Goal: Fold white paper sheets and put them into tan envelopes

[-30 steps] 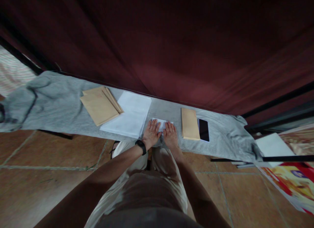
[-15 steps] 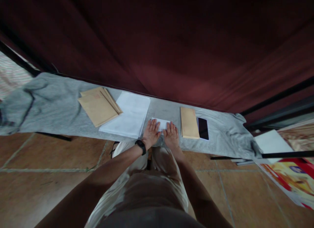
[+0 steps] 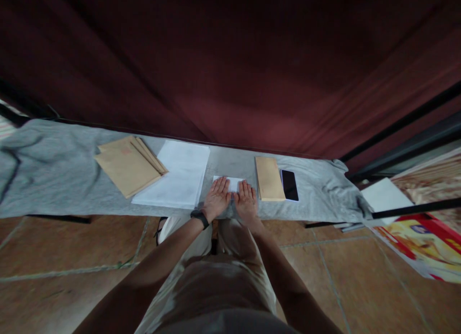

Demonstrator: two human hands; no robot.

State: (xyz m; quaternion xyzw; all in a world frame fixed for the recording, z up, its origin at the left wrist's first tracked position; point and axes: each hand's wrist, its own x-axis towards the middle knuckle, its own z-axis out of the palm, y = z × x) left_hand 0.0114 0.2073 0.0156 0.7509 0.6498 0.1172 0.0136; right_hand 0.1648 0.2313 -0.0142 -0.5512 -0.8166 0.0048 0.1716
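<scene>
Both the left hand (image 3: 216,199) and the right hand (image 3: 246,201) are laid flat, fingers spread, on a folded white paper (image 3: 230,182), which sticks out at 12 o'clock.

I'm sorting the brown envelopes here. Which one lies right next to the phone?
The single brown envelope just right of the right hand, its long edge beside the black phone. The other envelopes form a fanned pile far left, beyond the white paper stack.

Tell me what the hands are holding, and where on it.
Nothing is gripped. The left hand and right hand lie flat, palms down, on the near part of a folded white paper, pressing it onto the grey cloth.
</scene>
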